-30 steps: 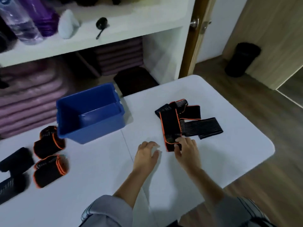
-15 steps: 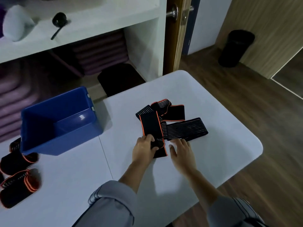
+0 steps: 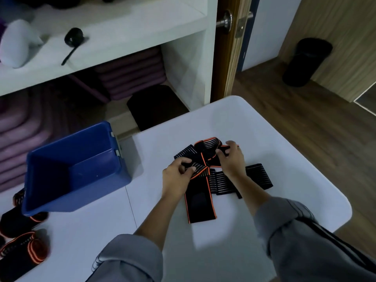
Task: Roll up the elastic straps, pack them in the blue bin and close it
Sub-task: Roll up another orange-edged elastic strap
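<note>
1. Straps already rolled [image 3: 24, 251] lie on the desk [image 3: 81, 241], touching the near left corner of the open blue bin [image 3: 91, 190].
2. Right of the bin, your left hand [image 3: 176, 180] pinches an orange-edged strap [image 3: 200, 206] whose flat end trails toward you.
3. Further right of the bin, your right hand [image 3: 231, 161] grips the bunched straps [image 3: 207, 142].
4. Beyond the bin, purple towels [image 3: 130, 78] sit stacked under a white shelf [image 3: 114, 37].
</note>
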Tool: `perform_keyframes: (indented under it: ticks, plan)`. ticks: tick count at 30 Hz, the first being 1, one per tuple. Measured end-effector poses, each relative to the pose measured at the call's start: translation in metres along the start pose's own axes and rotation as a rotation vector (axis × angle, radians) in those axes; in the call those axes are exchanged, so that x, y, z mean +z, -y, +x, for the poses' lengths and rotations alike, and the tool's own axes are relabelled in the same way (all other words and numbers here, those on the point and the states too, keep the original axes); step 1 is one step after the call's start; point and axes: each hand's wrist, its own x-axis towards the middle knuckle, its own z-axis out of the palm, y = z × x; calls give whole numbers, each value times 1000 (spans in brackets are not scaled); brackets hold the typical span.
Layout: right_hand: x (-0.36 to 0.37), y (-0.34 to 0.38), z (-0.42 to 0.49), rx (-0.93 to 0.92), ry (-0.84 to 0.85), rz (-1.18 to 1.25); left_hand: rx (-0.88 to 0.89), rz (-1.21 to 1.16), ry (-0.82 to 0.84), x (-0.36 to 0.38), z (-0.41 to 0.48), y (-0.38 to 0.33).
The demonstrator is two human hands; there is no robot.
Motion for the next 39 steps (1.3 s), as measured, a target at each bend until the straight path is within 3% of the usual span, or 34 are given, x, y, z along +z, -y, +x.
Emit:
perform_keyframes:
  ticks: [8,15,21,31,36,39]
  plan:
    - [20,7,49,42,130,-113,13,-52,52,-8,34,-7]
    - [24,5,52,33,115,87,-71,-137,155,-24,41,-13]
    - [-7,39,41,-99,129,154,-26,-14,262,-40,31,-27]
    - [-87,136,-1,-435,172,263,353,-89,75,-81,2,-86]
    - [-117,185,-27,-497,211,345,550,-107,-6,-105,-20,-129]
    - [-123,209,-42,-436,255,462,680,-106,-21,-121,-34,-150]
